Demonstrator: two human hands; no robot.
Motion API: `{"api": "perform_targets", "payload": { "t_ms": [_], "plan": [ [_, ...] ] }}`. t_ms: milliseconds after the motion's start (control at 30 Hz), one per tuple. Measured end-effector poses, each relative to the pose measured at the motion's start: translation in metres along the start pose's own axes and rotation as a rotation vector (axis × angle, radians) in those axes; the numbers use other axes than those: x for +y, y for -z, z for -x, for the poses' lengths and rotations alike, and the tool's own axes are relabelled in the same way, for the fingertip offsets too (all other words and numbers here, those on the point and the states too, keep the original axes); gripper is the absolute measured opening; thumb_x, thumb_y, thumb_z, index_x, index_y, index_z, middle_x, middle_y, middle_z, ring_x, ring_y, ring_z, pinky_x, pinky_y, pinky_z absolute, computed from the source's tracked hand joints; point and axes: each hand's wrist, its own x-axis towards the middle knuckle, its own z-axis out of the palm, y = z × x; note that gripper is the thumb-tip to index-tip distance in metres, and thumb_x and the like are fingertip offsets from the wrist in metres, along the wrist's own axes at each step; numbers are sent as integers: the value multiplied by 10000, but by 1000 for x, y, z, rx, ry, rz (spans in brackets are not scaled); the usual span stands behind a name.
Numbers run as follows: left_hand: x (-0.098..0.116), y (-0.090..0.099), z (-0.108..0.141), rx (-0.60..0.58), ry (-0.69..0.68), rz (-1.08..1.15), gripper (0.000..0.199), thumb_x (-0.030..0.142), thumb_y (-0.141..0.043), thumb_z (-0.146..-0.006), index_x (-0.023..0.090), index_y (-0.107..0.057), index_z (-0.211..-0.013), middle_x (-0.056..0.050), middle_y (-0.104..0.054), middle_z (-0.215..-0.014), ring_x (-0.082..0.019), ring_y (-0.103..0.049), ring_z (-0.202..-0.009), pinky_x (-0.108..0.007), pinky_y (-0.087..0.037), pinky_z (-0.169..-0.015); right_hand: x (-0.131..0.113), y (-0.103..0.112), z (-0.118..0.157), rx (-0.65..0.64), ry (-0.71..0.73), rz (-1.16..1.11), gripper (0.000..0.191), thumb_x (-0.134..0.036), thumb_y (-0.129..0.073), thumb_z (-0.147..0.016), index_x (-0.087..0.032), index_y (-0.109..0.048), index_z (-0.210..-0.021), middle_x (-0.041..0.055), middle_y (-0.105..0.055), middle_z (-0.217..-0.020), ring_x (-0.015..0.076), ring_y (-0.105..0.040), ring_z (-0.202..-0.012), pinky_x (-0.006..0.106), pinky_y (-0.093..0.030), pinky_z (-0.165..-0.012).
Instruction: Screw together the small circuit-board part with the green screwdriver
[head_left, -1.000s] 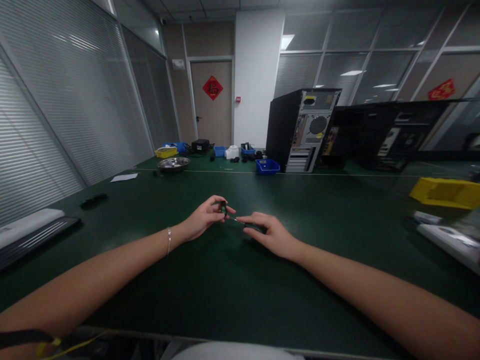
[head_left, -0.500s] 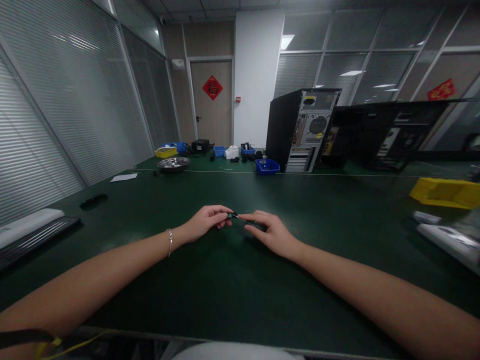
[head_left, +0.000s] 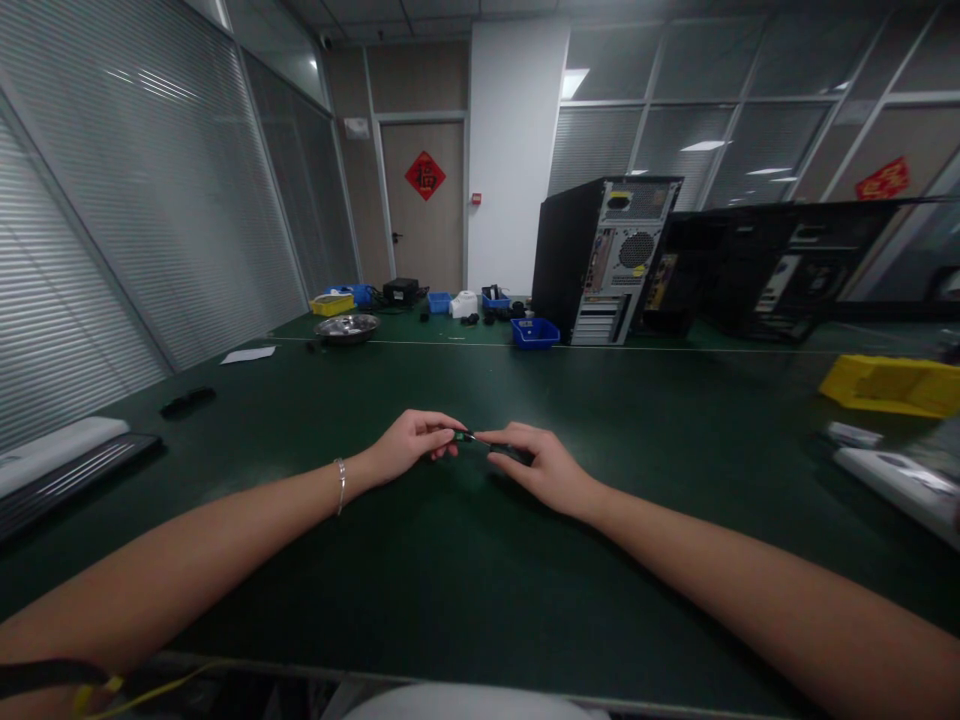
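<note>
Over the middle of the dark green table (head_left: 480,580), my left hand (head_left: 418,438) pinches a small green and black part (head_left: 463,436) between thumb and fingers. My right hand (head_left: 544,465) is closed round a dark-handled tool (head_left: 514,453). Its thin metal tip points left and meets the small part, or comes very near it; the exact contact is too small to tell. The right index finger lies stretched along the tool towards the left fingertips.
Behind stand a blue bin (head_left: 535,334), a computer tower (head_left: 604,260) and a metal bowl (head_left: 347,329). A yellow bin (head_left: 891,385) is at right. At left lie a keyboard (head_left: 79,480), a dark object (head_left: 187,402) and white paper (head_left: 248,355).
The small part and the left fingertips have shifted very slightly left and down. Both hands keep their grips.
</note>
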Motion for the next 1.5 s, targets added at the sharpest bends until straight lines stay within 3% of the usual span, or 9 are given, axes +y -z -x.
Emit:
{"api": "perform_targets", "payload": {
  "t_ms": [500,933,1233,1367,1500],
  "plan": [
    [-4,-5,-2,15,24,87,342,344,-505,-854,136,-613,-1102,-57,-626,-803,-127,-499,-671,-260,-384,-619,1,0,-1,8,2,-16,343,-268,-538,-886,-261,-559,-1228,39,-621,-914,167,-562,-812,281,-435,-719],
    [4,-6,1,-77,102,306,336,306,-567,-822,97,-616,-1082,-80,-614,-814,-131,-509,-672,-262,-364,-603,-3,2,0,-26,35,-48,349,-269,-530,-894,-254,-547,-1241,37,-604,-910,163,-556,-818,275,-433,-716],
    [-2,-5,-3,100,53,323,242,264,-636,-782,135,-562,-973,-42,-602,-846,-110,-517,-694,-250,-398,-645,-2,1,-1,5,-21,2,330,-266,-533,-890,-253,-565,-1218,39,-602,-903,164,-554,-794,275,-431,-697],
    [-2,-3,-4,167,30,385,208,212,-643,-781,137,-562,-957,-36,-594,-900,-115,-553,-783,-269,-434,-749,-1,0,0,23,-37,21,306,-269,-536,-887,-239,-584,-1187,36,-601,-881,160,-548,-772,267,-424,-677],
    [2,-3,-4,154,39,538,167,194,-593,-826,137,-529,-969,-98,-585,-1087,-177,-577,-987,-375,-411,-933,-1,0,0,25,-29,13,308,-273,-526,-893,-240,-577,-1195,38,-606,-910,158,-547,-790,267,-425,-691]
  ]
}}
